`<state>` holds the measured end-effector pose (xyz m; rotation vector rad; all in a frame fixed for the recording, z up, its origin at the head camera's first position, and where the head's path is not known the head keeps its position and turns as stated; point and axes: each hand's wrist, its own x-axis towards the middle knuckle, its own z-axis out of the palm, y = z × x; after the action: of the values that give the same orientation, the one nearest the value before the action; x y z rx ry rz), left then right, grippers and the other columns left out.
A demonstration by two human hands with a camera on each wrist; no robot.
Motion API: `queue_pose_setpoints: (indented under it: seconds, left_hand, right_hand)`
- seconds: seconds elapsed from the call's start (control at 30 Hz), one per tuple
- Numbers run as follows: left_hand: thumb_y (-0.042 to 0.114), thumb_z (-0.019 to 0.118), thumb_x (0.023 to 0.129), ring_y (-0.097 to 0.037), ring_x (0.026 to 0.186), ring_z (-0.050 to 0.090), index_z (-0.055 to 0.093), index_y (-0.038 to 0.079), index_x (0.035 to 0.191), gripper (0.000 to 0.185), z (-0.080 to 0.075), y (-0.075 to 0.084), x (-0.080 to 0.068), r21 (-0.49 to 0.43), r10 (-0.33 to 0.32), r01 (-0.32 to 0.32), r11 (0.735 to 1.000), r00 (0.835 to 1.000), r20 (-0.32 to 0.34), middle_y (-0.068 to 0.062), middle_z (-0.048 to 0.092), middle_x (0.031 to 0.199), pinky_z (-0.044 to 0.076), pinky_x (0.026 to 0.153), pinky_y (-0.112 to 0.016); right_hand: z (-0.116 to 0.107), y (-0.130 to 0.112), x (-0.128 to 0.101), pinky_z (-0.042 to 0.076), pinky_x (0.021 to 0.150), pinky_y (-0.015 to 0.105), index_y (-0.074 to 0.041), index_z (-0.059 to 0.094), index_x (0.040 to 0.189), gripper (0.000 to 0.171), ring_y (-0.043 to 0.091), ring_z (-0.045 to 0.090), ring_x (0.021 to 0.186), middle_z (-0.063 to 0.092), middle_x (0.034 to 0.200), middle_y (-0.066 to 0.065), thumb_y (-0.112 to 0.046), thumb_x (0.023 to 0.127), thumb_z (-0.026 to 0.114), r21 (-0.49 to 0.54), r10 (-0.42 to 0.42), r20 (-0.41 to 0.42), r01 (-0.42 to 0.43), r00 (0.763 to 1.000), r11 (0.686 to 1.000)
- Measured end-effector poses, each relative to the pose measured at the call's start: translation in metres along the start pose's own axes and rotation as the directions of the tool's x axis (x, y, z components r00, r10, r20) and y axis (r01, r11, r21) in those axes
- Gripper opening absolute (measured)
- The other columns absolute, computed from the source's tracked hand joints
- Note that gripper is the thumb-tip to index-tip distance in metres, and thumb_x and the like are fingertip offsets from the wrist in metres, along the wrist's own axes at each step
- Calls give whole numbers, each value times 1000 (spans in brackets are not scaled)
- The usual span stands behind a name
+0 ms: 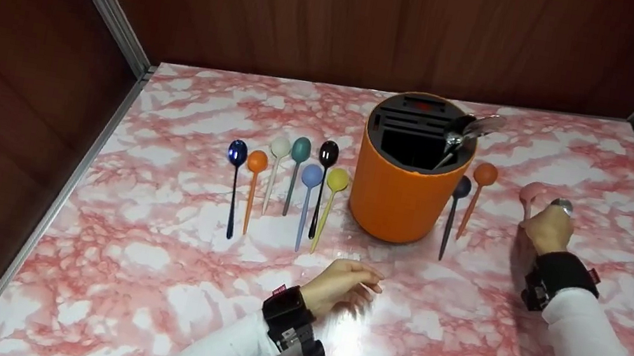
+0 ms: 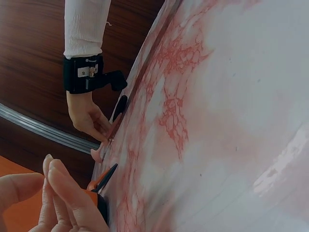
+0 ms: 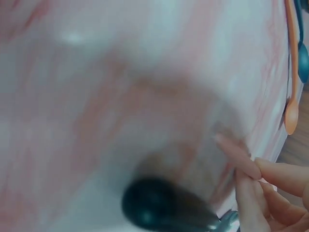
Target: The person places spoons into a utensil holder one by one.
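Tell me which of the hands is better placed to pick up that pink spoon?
The right hand: its fingers already touch the pink spoon, while the left hand rests far off, before the orange holder.

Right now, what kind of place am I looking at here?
Probably a staged tabletop booth, not a real kitchen: a pink marble-pattern table boxed in by wood panels, with spoons laid in a row beside an orange holder.

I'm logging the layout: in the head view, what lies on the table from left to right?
Dark blue spoon → orange spoon → cream spoon → teal spoon → yellow spoon → orange holder → navy spoon → second orange spoon → pink spoon.
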<state>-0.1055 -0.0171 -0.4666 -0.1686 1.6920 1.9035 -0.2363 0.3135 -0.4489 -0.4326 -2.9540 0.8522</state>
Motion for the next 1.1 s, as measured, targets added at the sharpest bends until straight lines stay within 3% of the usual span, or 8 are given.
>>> queue_pose_setpoints:
  seconds: [0.2, 0.3, 0.4, 0.5, 0.57, 0.63, 0.87, 1.1]
  left_hand:
    - [3, 50, 89, -3, 53, 52, 58, -9, 112, 28, 1, 0, 2, 3, -4, 4, 1000, 1000, 21, 2, 59, 71, 43, 45, -12]
    - [3, 50, 89, -3, 54, 53, 59, -8, 112, 27, 1, 0, 2, 4, -7, 7, 1000, 1000, 22, 2, 59, 71, 44, 46, -11]
    - [3, 51, 89, -3, 54, 53, 59, -9, 112, 27, 2, 0, 3, 6, -5, 5, 1000, 1000, 18, 2, 59, 71, 44, 46, -11]
    - [3, 51, 88, -3, 54, 52, 59, -9, 112, 28, 3, -1, 4, 5, -10, 10, 1000, 1000, 12, 2, 59, 71, 44, 46, -11]
    - [3, 51, 88, -4, 54, 52, 59, -8, 112, 28, 4, 0, 5, 6, -14, 14, 1000, 1000, 9, 2, 59, 71, 44, 46, -11]
    - [3, 52, 88, -4, 54, 53, 59, -8, 112, 27, 5, 0, 6, 10, -16, 16, 1000, 1000, 9, 2, 60, 71, 44, 47, -11]
    - [2, 51, 88, -3, 54, 52, 60, -8, 111, 26, 8, 2, 7, -2, -16, 16, 1000, 1000, 17, 2, 60, 69, 44, 47, -10]
    - [1, 52, 88, -4, 54, 53, 60, -8, 111, 26, 11, 4, 10, 9, -14, 14, 1000, 1000, 18, -1, 63, 73, 46, 47, -11]
  right_hand:
    - [-5, 0, 1, 47, 85, 59, 26, 54, 94, 37, 57, 51, 93, 54, 99, 43, -6, 76, 59, -124, -44, 43, 49, 998, 991]
    - [-6, 0, 1, 46, 88, 58, 26, 52, 93, 39, 54, 53, 89, 58, 87, 39, -9, 77, 63, -58, -28, 58, 32, 998, 998]
    - [-8, -2, 0, 55, 80, 45, 19, 53, 93, 36, 31, 63, 69, 60, 60, 16, -10, 78, 67, 115, 22, 121, -37, 992, 993]
    - [-9, -4, -1, 58, 65, 28, 6, 52, 90, 20, 5, 62, 57, 59, 56, -8, -9, 83, 64, 391, 60, 276, -169, 959, 905]
    - [-11, -6, -4, 57, 61, 19, -2, 56, 83, 7, 1, 63, 55, 61, 55, -10, -6, 85, 61, 528, 61, 379, -270, 923, 805]
    - [-11, -6, -8, 57, 62, 17, -8, 58, 77, 11, 2, 64, 58, 64, 58, -8, -5, 87, 58, 605, 39, 441, -329, 897, 725]
    - [-8, -7, -26, 56, 65, 15, -19, 69, 69, 24, 3, 65, 65, 67, 65, -6, -7, 88, 60, 707, -52, 456, -326, 888, 628]
    - [-1, -6, -40, 58, 70, 19, -10, 72, 79, 19, 10, 68, 70, 70, 71, 2, -2, 88, 58, 836, -181, 427, -310, 886, 453]
